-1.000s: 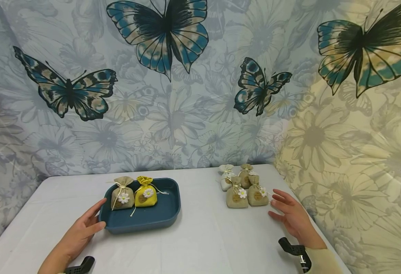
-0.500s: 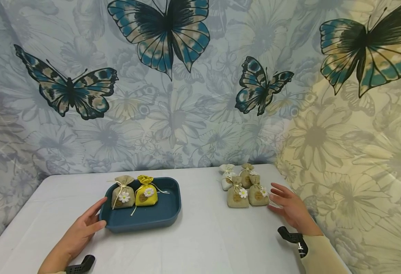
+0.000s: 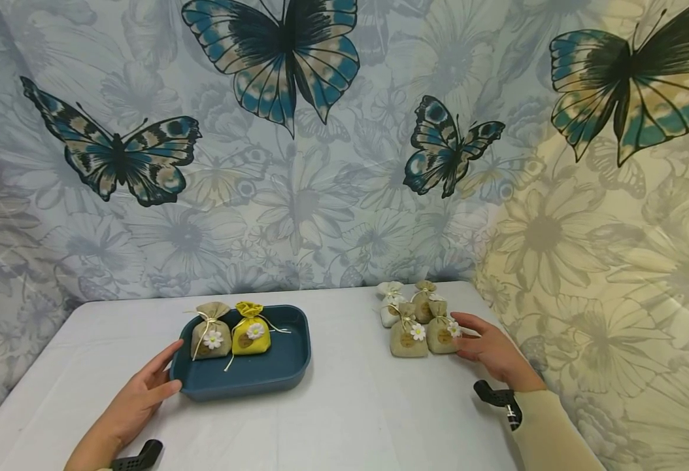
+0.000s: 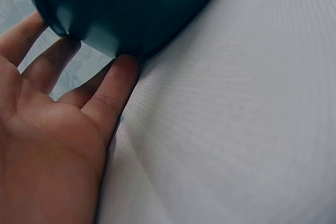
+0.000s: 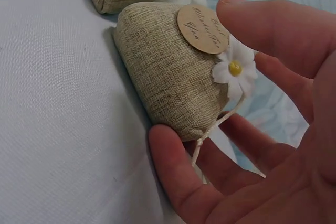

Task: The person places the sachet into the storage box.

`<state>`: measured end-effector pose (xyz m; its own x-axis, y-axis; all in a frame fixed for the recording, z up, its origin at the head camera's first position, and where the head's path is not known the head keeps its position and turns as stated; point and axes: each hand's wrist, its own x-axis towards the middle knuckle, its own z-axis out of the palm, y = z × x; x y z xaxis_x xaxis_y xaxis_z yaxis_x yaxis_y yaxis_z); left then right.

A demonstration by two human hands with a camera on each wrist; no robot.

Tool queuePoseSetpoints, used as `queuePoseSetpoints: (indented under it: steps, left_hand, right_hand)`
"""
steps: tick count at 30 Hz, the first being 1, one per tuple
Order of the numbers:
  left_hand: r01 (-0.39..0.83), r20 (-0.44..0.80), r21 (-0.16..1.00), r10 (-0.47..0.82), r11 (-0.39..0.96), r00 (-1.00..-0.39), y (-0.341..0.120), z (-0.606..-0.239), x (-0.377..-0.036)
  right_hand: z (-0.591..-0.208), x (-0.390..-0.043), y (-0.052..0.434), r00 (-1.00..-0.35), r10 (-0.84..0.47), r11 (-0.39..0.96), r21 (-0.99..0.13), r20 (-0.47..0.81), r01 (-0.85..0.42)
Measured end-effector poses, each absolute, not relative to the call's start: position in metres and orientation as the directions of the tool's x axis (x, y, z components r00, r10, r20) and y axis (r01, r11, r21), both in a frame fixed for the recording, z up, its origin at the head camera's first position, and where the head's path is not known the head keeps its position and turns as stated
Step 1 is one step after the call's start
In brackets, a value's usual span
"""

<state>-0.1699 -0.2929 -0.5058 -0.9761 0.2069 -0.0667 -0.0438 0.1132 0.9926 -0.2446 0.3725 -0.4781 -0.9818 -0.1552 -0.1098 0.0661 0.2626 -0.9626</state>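
A dark blue tray [image 3: 244,386] stands at the left of the table. My left hand [image 3: 135,402] rests against its left end; in the left wrist view straight fingertips touch the outer wall of the tray [image 4: 126,9]. Inside the tray sit a beige sachet [image 3: 203,347] and a yellow sachet [image 3: 247,341], each tied with cord. My right hand [image 3: 493,350] is at the right side of a beige burlap sachet [image 3: 438,335] with a white daisy. The right wrist view has fingers spread around that sachet [image 5: 163,61], a lower fingertip at its corner and the thumb above the round label.
Close beside that sachet stand another beige one [image 3: 406,343], a white one [image 3: 389,315] behind it and a brownish one [image 3: 421,307] at the back. A white cloth [image 3: 344,405] covers the table. Butterfly-patterned fabric [image 3: 309,216] hangs behind and at the right.
My right hand has moved left and slightly up, from beside the group to the right-hand beige sachet. The left hand and the tray have not visibly moved.
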Motion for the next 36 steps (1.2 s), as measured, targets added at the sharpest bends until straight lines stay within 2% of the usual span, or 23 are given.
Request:
queuePoseSetpoints:
  steps: [10, 25, 36]
  left_hand:
    - [-0.052, -0.072, 0.994, 0.207, 0.100, -0.976, -0.293, -0.508, -0.171]
    - [-0.046, -0.070, 0.992, 0.205, 0.116, -0.976, -0.292, -0.505, -0.171]
    - [-0.048, -0.071, 0.992, 0.202, 0.116, -0.977, -0.292, -0.503, -0.169]
  right_hand:
    - [-0.479, -0.252, 0.371, -0.974, -0.206, 0.404, -0.915, -0.091, 0.000]
    - [-0.485, -0.248, 0.358, -0.997, -0.082, 0.550, -0.834, -0.007, -0.039]
    - [-0.490, -0.246, 0.356, -0.995, -0.058, 0.655, -0.749, 0.079, -0.097]
